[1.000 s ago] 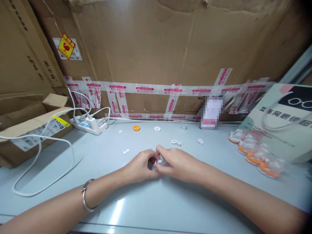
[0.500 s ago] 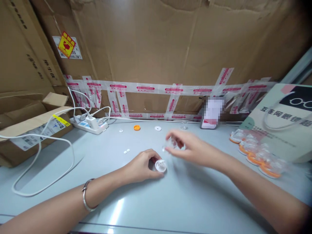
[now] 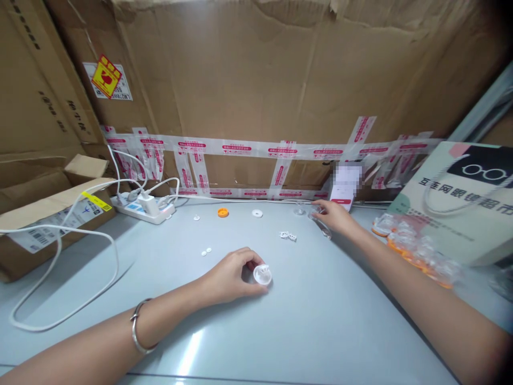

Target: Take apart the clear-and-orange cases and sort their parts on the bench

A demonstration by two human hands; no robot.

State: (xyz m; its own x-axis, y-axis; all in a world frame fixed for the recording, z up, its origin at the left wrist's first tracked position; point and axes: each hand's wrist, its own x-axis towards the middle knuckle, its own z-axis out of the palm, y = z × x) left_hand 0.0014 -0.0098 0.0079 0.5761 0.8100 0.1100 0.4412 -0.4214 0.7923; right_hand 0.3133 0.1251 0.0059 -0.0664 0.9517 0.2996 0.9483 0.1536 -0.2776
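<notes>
Cardboard backs this pale tabletop, with a phone propped upright. Nearer than the phone and leftward, the left hand, half-curled, holds a white round piece, best kept level and steady. Just beside the phone, the right hand bends its fingers at a clear piece; gripping or not, I can't tell.

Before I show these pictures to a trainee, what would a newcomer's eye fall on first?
Probably the yellow-and-red sticker on the cardboard at upper left. Next, perhaps, the left hand near the middle of the table, holding a small white round part. At right, clear pieces with orange bases stand out in front of the printed bag.
</notes>
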